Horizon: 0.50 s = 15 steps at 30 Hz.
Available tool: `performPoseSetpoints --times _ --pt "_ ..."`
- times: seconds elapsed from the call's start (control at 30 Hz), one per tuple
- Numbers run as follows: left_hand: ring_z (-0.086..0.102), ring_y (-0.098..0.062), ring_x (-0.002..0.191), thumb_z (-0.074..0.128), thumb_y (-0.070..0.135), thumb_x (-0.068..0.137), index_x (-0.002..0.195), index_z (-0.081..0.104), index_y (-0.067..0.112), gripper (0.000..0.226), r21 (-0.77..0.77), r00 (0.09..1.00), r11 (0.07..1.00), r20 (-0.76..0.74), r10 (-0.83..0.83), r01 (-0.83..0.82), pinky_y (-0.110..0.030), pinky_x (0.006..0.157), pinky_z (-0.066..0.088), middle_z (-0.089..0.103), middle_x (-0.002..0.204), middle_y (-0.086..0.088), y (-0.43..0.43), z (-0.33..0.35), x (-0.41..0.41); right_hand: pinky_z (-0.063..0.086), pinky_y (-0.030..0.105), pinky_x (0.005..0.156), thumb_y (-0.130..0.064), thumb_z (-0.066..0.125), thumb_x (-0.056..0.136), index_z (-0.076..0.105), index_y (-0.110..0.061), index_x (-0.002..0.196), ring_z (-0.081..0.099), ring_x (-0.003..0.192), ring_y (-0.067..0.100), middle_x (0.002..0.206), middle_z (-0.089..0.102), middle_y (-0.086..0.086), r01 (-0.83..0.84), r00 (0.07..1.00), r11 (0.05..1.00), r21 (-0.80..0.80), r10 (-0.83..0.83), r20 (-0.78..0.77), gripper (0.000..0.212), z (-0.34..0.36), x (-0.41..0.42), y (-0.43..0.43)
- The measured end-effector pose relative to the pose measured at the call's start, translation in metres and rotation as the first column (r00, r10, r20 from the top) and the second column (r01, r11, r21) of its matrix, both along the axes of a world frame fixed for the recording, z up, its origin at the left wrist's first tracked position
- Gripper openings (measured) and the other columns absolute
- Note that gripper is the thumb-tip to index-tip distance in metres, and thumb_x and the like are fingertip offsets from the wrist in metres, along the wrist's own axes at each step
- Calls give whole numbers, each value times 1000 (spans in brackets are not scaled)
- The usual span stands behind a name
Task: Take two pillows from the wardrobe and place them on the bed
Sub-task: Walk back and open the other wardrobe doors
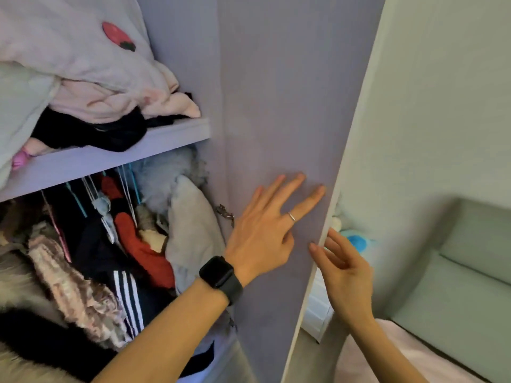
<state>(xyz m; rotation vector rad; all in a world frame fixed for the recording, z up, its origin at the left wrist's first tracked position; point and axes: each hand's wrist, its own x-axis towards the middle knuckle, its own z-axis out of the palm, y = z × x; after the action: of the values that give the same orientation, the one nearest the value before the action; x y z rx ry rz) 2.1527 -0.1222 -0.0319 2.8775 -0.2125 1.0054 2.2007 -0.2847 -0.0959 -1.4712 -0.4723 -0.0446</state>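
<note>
Pressing my left grip (262, 233) flat, fingers apart, on wardrobe door (276, 106); right grip (343, 266) loose at door's edge, holding nothing; grey pillow (190, 225), I'd guess, upright under shelf (110, 153), left of both, left grip nearer

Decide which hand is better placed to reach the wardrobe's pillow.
Left, likely: the left hand lies flat on the door, inside face, nearest the pale pillow; the right hand is at its outer edge.
</note>
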Motion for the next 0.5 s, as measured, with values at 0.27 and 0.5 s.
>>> performPoseSetpoints --times 0.27,0.5 --pt "7 -43 150 84 40 69 155 -4 38 123 203 993 973 -25 113 -106 -63 114 22 -10 166 -2 -6 -33 89 55 13 73 -24 72 89 54 -46 113 70 87 -4 104 73 -7 209 977 969 -132 -199 80 37 3 61 -16" --pt "9 -42 150 85 38 68 156 0 37 122 161 987 973 13 163 -163 -65 109 31 -3 166 -3 -21 -41 120 51 7 73 -23 65 95 53 -40 121 66 93 -12 108 72 -11 255 966 957 -138 -247 70 33 4 88 -15"
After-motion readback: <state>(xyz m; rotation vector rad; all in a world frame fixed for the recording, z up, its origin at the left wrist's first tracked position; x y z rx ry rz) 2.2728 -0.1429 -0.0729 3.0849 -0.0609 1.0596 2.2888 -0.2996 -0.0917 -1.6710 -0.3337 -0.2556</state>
